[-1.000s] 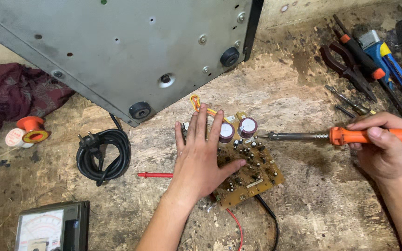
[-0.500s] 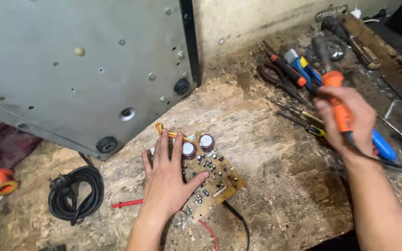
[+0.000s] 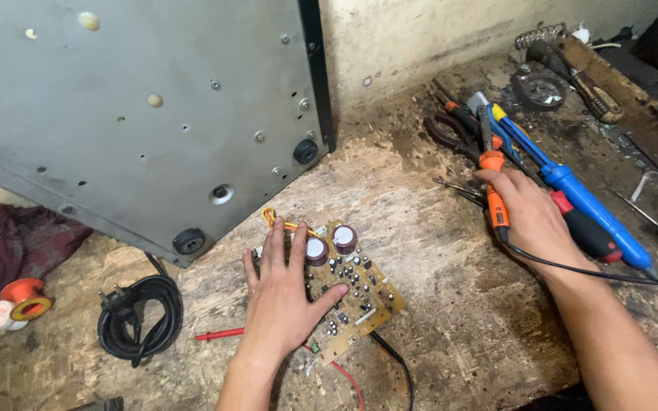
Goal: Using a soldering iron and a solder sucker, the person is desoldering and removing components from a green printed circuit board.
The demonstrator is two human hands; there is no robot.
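Down in the lower middle of the frame, your left hand [image 3: 282,301] is spread flat over the circuit board [image 3: 356,293], fingers splayed, palm pressing it onto the desk [image 3: 420,251]. That grip is open, nothing clenched, just holding the board still. Two big capacitors [image 3: 330,243] poke up right past your fingertips.

Over at the right, your right hand [image 3: 528,217] is wrapped shut around the orange soldering iron [image 3: 494,194], tip pointing up toward the pile of tools. Its black cord [image 3: 611,274] trails off across your wrist toward the right edge.

About the board: it looks light and stiff but fragile. I'd guess those tall parts and solder joints won't like being leaned on. Take it by the bare edges, not by the capacitors or the red wire [image 3: 344,377] and dark lead coming off the bottom corner; those could tug loose. It'll probably skate on that rough wood if you let go of the pressure.

Other stuff around: the grey metal chassis [image 3: 138,114] fills the upper left, a coiled black power cable [image 3: 140,316] sits lower left, a red probe [image 3: 221,333] lies just left of your wrist, and a blue-handled tool [image 3: 580,198] lies right beside your right hand.
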